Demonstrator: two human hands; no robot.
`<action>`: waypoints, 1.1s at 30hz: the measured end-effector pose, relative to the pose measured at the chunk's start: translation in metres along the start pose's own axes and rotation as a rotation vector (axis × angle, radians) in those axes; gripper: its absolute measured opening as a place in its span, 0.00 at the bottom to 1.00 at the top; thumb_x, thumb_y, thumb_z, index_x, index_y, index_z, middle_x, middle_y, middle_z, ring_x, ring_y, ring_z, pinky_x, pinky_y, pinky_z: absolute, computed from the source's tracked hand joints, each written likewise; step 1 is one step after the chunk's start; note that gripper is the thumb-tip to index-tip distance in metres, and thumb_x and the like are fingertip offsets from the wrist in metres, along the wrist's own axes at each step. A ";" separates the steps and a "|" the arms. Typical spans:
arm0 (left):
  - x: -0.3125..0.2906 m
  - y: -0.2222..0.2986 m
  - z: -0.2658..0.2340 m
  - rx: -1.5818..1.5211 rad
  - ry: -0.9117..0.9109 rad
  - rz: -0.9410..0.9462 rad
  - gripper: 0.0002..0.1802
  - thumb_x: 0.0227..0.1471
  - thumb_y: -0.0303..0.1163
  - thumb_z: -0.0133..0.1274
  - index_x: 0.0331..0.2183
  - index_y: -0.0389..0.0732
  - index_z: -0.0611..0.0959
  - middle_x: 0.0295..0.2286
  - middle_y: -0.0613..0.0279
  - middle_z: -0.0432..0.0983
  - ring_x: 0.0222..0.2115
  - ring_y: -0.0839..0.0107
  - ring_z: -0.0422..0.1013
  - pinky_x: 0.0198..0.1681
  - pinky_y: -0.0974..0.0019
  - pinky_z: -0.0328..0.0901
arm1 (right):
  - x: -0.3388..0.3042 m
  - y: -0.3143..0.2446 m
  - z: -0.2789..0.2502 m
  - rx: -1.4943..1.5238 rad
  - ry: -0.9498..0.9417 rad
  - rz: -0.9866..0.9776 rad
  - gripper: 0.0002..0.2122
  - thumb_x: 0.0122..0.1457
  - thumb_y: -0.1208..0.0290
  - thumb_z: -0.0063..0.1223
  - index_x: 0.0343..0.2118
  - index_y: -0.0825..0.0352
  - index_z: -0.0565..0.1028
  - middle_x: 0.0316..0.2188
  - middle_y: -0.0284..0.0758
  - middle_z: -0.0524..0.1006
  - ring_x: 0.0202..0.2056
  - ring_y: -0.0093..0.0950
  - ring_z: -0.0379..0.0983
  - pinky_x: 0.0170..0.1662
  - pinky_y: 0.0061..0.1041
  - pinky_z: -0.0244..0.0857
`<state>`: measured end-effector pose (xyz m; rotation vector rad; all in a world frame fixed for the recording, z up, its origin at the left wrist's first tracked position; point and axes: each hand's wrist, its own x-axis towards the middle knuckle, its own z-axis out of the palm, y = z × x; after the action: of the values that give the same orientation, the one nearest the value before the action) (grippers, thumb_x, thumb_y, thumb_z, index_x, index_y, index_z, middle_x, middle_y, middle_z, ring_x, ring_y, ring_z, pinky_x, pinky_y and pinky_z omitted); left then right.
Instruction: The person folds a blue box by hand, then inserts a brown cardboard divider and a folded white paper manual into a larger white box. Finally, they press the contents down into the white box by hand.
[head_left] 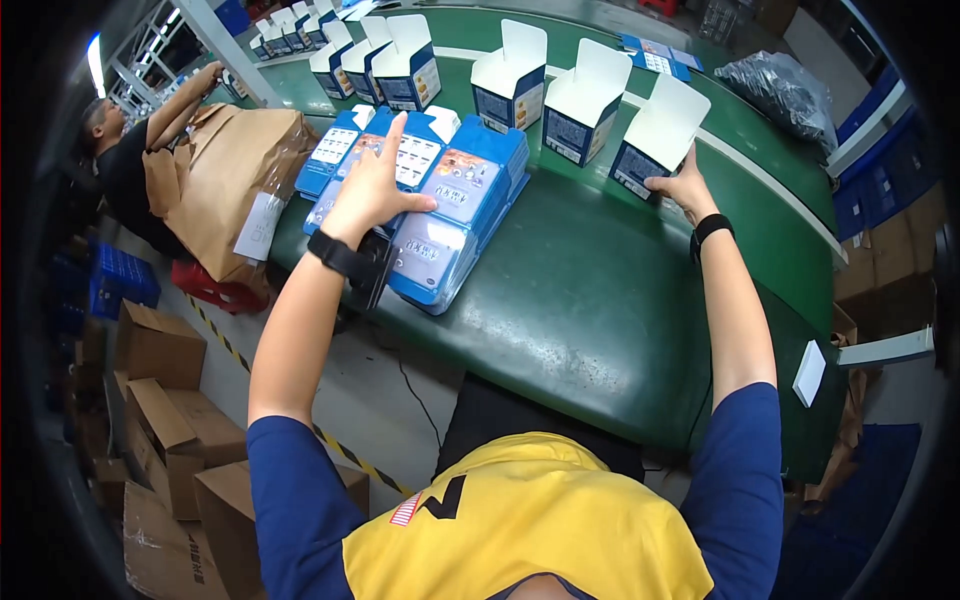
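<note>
A stack of flat blue cartons (465, 185) lies on the green table in front of me. My left hand (378, 190) rests on it, thumb and fingers spread, holding nothing. At the right, my right hand (686, 192) grips the lower right corner of an upright blue-and-white carton (648, 168), thumb on the front and fingers partly hidden behind. Its white lid flap stands raised. To its left are two similar open cartons, a middle one (584, 110) and a farther one (508, 88), both upright with lids up.
More open cartons (408, 75) stand farther left along the green table (560, 300). A grey plastic bag (780, 90) lies at the back right, a white card (810, 373) near the right edge. Brown paper wrapping (225, 165), a co-worker (125, 165) and cardboard boxes (165, 345) are left.
</note>
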<state>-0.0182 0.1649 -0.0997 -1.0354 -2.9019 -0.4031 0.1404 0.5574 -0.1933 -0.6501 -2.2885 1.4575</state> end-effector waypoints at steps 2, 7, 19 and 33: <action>0.014 -0.002 0.001 0.003 0.034 -0.056 0.61 0.27 0.44 0.71 0.60 0.54 0.52 0.44 0.35 0.66 0.48 0.42 0.64 0.50 0.50 0.60 | -0.004 0.004 0.001 -0.064 0.194 0.081 0.52 0.38 0.77 0.64 0.63 0.68 0.36 0.58 0.50 0.58 0.60 0.41 0.53 0.57 0.32 0.54; 0.008 0.012 -0.004 0.188 0.295 -0.158 0.50 0.30 0.32 0.69 0.55 0.52 0.61 0.36 0.52 0.68 0.40 0.53 0.67 0.41 0.53 0.63 | -0.078 -0.017 0.036 0.019 0.181 0.001 0.49 0.43 0.73 0.62 0.63 0.70 0.38 0.59 0.53 0.54 0.60 0.42 0.52 0.58 0.33 0.54; -0.081 0.134 0.011 -0.901 0.273 0.166 0.29 0.43 0.38 0.62 0.44 0.31 0.74 0.36 0.55 0.73 0.39 0.67 0.69 0.46 0.66 0.62 | -0.242 -0.094 0.065 0.198 -0.032 -0.324 0.16 0.54 0.75 0.53 0.47 0.69 0.72 0.37 0.37 0.77 0.35 0.32 0.76 0.40 0.26 0.68; -0.116 0.179 0.048 -1.284 -0.598 0.668 0.62 0.36 0.71 0.51 0.58 0.31 0.55 0.58 0.45 0.52 0.59 0.56 0.52 0.59 0.61 0.48 | -0.269 -0.051 0.039 0.357 0.128 -0.240 0.72 0.23 0.63 0.78 0.61 0.60 0.22 0.62 0.42 0.44 0.61 0.34 0.46 0.62 0.37 0.43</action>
<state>0.1870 0.2390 -0.1184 -2.4142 -2.1093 -2.3061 0.3345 0.3618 -0.1747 -0.3397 -1.8699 1.5979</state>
